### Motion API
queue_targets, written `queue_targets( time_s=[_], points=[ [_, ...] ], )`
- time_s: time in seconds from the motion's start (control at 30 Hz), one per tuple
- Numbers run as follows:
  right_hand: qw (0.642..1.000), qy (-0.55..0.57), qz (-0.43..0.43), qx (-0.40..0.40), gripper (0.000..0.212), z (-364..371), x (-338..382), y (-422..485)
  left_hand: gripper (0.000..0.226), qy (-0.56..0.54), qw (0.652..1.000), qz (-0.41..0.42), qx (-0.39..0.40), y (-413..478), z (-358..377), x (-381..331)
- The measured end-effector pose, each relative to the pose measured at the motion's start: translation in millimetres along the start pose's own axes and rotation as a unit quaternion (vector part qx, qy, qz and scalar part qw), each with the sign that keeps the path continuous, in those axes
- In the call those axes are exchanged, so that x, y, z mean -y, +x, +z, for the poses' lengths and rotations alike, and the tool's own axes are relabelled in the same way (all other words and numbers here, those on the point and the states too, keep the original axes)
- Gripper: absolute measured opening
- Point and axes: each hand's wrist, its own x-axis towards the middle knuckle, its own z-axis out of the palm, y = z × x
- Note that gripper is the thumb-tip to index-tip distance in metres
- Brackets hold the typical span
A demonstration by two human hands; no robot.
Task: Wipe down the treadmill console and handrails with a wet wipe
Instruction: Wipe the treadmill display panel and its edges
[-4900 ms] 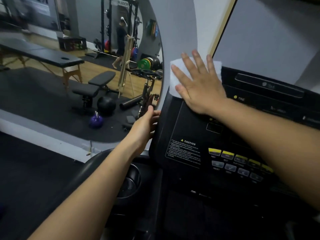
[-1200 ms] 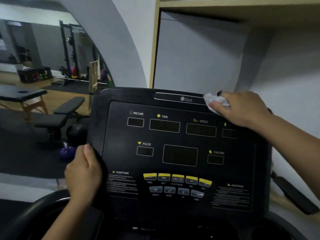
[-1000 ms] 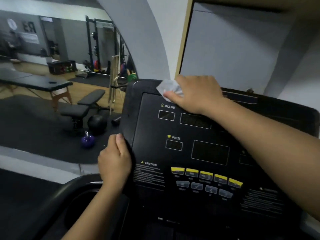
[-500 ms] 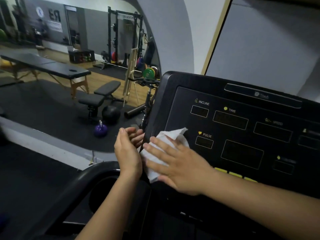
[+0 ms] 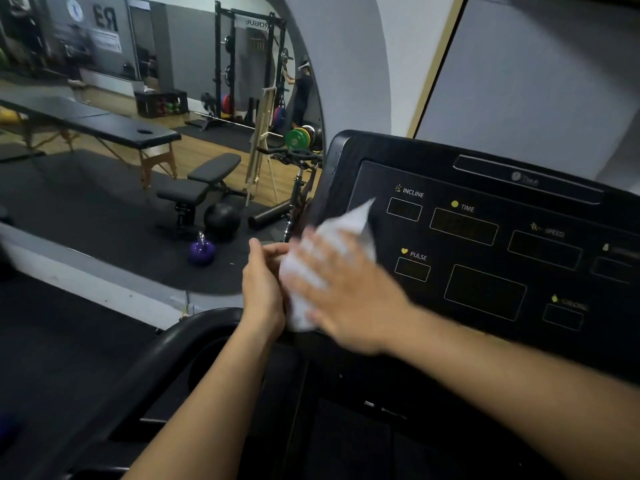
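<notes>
While the right hand (image 5: 349, 299) is smeared by motion, its fingers show straight and spread, pressing one white wet wipe (image 5: 353, 226) flat against the left border of the treadmill console (image 5: 433, 181). One corner of the wipe sticks up towards the word INCLINE. The left hand (image 5: 261, 289) sits just beside the wipe, fingers curled round the console's left edge (their tips are hidden behind the wipe).

Yellow-marked labels read INCLINE, TIME, SPEED and PULSE; a fifth at lower right is too blurred to read, as is the logo on the top strip. Seven dark display windows show, the rightmost cut by the frame.

At left a mirror (image 5: 86, 188) gives reversed lettering: ROGUE on the rack (image 5: 249, 64), R3 on a wall. It also shows one purple kettlebell (image 5: 201, 252), one black ball (image 5: 221, 220) and one bench (image 5: 204, 181).
</notes>
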Motion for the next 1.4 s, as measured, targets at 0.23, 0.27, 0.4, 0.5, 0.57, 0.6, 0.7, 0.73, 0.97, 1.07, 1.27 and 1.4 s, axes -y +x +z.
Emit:
queue_targets(
  time_s=[0.23,0.27,0.4,0.5,0.57,0.6,0.7,0.73,0.97,1.07,1.27,1.4],
  points=[
    [0.99,-0.107,-0.078,0.039,0.047,-19.2,-19.6,25.8,0.044,0.023,0.998,-0.066,0.001,-10.9,-39.5,-8.0],
    [0.99,-0.128,-0.027,0.052,0.05,-35.6,-37.1,47.0,0.043,0.029,0.997,-0.069,-0.006,-14.2,-45.0,-8.1],
    [0.96,-0.2,0.086,0.178,0.052,-70.2,-59.3,126.3,0.039,0.061,0.996,-0.067,-0.005,-31.0,-69.1,-11.0],
    [0.906,-0.24,0.066,0.343,0.053,-47.7,-14.0,145.9,0.036,0.074,0.995,-0.07,-0.004,-43.6,-89.0,-14.5],
    [0.887,-0.229,0.007,0.4,0.055,-25.1,33.1,131.9,0.035,0.085,0.994,-0.07,0.001,-47.5,-101.6,-17.9],
    [0.886,-0.223,-0.035,0.405,0.054,-15.4,56.0,120.5,0.034,0.088,0.994,-0.067,0.005,-48.5,-107.8,-19.3],
    [0.898,-0.213,-0.158,0.351,0.039,-0.5,101.4,81.8,0.034,0.092,0.994,-0.058,0.009,-49.8,-119.6,-22.4],
    [0.906,-0.197,-0.188,0.323,0.037,1.3,102.6,72.6,0.035,0.091,0.994,-0.056,0.01,-49.3,-120.3,-23.5],
    [0.988,-0.133,-0.074,0.025,0.069,-59.8,-73.6,101.4,0.024,0.092,0.993,-0.051,0.053,-44.5,-81.5,-23.3],
    [0.989,-0.105,0.107,-0.006,0.063,-69.1,-116.5,105.0,0.023,0.101,0.992,-0.046,0.067,-45.9,-59.6,-16.7],
    [0.998,-0.035,0.031,-0.032,0.044,-12.3,-13.4,45.5,0.023,0.17,0.984,0.03,0.035,-45.2,-48.9,-1.8],
    [0.99,0.008,-0.131,0.057,0.036,23.7,52.0,8.4,0.015,0.173,0.983,0.054,-0.007,-47.9,-54.7,4.2]
  ],
)
